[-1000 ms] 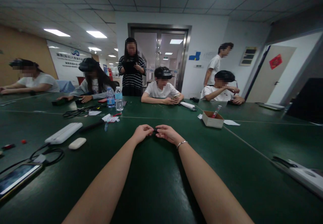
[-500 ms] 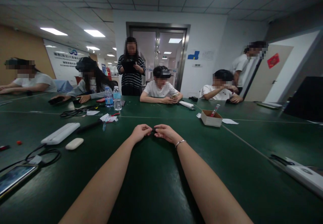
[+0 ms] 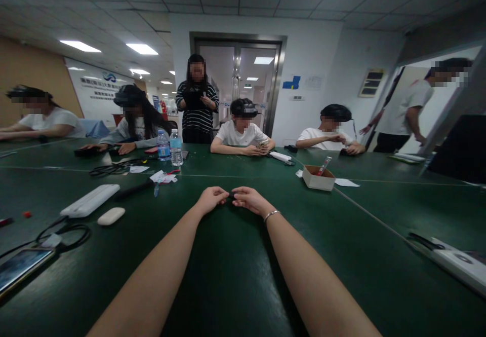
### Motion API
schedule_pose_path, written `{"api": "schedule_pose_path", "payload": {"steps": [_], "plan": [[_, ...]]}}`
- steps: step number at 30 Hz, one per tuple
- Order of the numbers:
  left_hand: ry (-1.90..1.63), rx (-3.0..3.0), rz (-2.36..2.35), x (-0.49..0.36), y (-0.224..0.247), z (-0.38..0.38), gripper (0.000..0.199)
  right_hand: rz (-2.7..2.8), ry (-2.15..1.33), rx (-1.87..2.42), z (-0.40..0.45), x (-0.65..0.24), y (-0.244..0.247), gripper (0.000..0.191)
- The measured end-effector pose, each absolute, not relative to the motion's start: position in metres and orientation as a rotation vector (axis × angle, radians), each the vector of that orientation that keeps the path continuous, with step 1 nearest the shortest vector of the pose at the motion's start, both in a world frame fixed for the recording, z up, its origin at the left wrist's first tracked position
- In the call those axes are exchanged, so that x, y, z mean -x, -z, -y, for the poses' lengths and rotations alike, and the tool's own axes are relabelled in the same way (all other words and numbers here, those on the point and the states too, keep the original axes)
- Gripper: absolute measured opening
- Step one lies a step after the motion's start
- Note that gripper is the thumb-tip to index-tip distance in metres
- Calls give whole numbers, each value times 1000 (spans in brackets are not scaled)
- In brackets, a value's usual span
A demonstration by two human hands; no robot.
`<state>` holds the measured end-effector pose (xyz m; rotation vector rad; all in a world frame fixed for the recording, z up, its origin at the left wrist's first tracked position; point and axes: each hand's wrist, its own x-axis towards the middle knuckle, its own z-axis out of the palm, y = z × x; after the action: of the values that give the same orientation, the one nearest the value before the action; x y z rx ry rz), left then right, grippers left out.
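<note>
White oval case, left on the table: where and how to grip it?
Probably pinch the white case by its long edges at mid-length, left hand coming down from above: it lies flat, narrower across than along, its top uncovered.

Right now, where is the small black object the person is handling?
In the head view, the small black object is near the centre, held between the bare left hand and bare right hand, over the dark green table.

Ceiling panels (image 3: 142, 49) glow over a dim, edge-stretched room.
</note>
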<state>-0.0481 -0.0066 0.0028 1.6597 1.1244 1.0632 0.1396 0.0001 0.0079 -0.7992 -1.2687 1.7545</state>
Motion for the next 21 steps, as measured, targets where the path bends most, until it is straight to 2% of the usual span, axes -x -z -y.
{"api": "schedule_pose_path", "payload": {"steps": [21], "plan": [[-1030,-1714,-1185,52,0,2,37,1312,-1755,782,5,-140,-15,22]]}}
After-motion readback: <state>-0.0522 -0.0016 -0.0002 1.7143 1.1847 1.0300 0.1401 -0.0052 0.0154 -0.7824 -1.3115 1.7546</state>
